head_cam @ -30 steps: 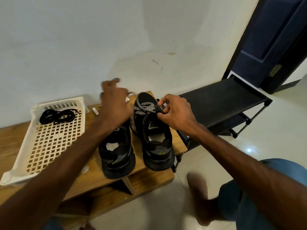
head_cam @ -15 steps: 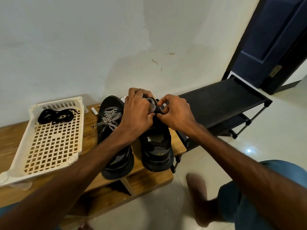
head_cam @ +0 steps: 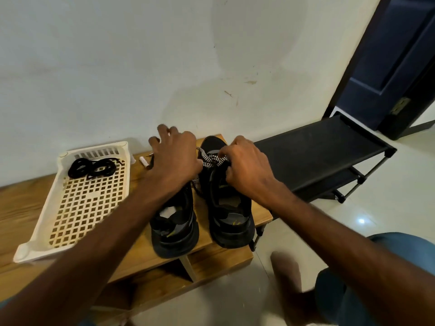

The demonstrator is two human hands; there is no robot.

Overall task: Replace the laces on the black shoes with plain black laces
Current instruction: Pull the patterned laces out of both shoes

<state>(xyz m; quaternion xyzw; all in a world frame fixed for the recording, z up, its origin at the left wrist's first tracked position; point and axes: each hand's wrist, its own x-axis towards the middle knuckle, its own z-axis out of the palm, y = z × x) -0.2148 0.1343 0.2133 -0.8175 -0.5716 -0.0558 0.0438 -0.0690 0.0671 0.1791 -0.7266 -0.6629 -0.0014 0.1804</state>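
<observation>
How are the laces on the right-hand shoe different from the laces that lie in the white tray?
The patterned laces are black-and-white checked; the black laces are plain. The patterned laces are threaded in the right-hand shoe; the black laces lie coiled in the tray. The right hand pinches the patterned laces; no hand touches the black laces. Both are shoelaces.

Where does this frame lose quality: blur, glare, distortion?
Head view: the foot at the bottom is smeared by motion blur. Head view: the left hand has slightly soft fingertips, while the right hand, patterned lace and plain black laces are sharp. Head view: a small glare spot sits on the floor tile, and wide-angle distortion leans the door.
</observation>
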